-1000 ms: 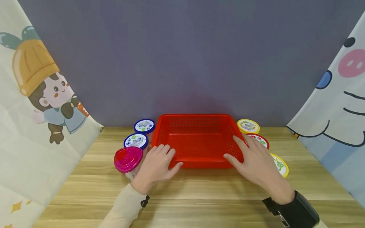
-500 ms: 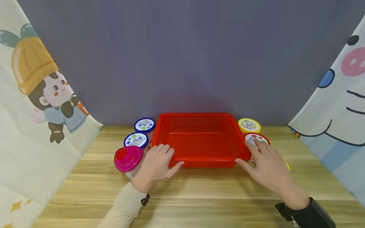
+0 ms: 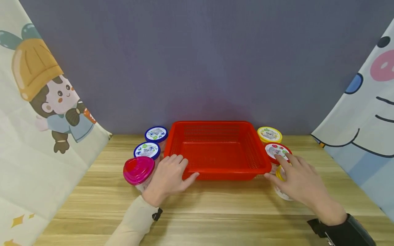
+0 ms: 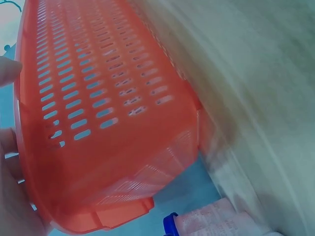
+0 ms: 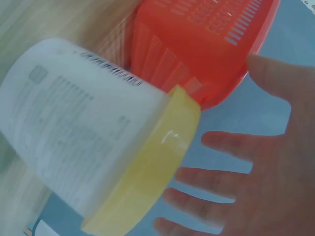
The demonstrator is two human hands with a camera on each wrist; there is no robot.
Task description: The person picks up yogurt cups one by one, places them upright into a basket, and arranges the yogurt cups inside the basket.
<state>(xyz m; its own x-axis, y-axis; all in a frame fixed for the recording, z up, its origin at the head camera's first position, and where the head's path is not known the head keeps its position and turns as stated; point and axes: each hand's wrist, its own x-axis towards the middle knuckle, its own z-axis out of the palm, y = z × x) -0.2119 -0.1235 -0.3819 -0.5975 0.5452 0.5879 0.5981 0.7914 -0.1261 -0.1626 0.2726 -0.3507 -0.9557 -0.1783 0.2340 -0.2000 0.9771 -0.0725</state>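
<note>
A red plastic basket (image 3: 210, 155) with slotted sides stands at the back middle of the table. At its front left corner my left hand (image 3: 168, 176) rests on the rim, thumb stretched along the front. The left wrist view shows fingers (image 4: 10, 152) lying at the rim. My right hand (image 3: 303, 182) is spread above a white tub with a yellow lid (image 5: 147, 167), right of the basket's front corner. Its fingers are extended beside the lid, and the thumb tip is close to the basket's rim. The hand partly hides this tub in the head view.
Left of the basket stand two blue-lidded tubs (image 3: 156, 134) and a tub with a pink lid (image 3: 139, 170). Behind my right hand are a red-lidded tub (image 3: 277, 150) and another yellow-lidded tub (image 3: 269, 134). A grey backdrop (image 3: 197, 61) rises behind the table.
My right hand has moved right, from the basket's front right corner to over the near yellow-lidded tub. The left hand has stayed at the basket's left corner.
</note>
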